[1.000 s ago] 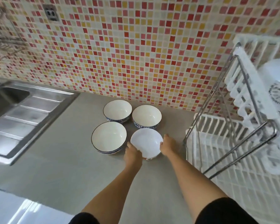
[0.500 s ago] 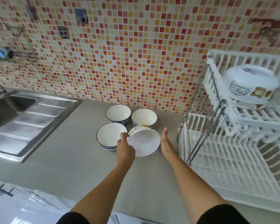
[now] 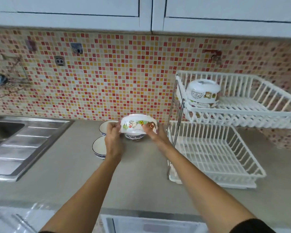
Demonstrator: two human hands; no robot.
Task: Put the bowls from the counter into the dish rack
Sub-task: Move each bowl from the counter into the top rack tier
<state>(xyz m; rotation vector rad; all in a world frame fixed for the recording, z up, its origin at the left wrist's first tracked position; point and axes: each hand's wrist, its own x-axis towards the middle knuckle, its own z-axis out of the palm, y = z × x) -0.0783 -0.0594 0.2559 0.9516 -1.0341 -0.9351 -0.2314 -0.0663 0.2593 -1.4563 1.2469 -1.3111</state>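
I hold a white cartoon-print bowl upside down above the counter, my left hand on its left side and my right hand on its right. Three blue-rimmed white bowls stay on the grey counter behind my hands: one at the back left, one at the front left, one under the lifted bowl. The white two-tier dish rack stands to the right. Its upper tier carries stacked upturned cartoon bowls; the lower tier holds nothing.
A steel sink with drainboard takes up the counter's left. Mosaic tile wall runs behind, with white cabinets overhead. The rack's metal uprights stand just right of my right hand.
I have lifted the cartoon bowl off the counter and turned it from rim-up to upside down. My view has tilted up, bringing the cabinets and whole rack into sight.
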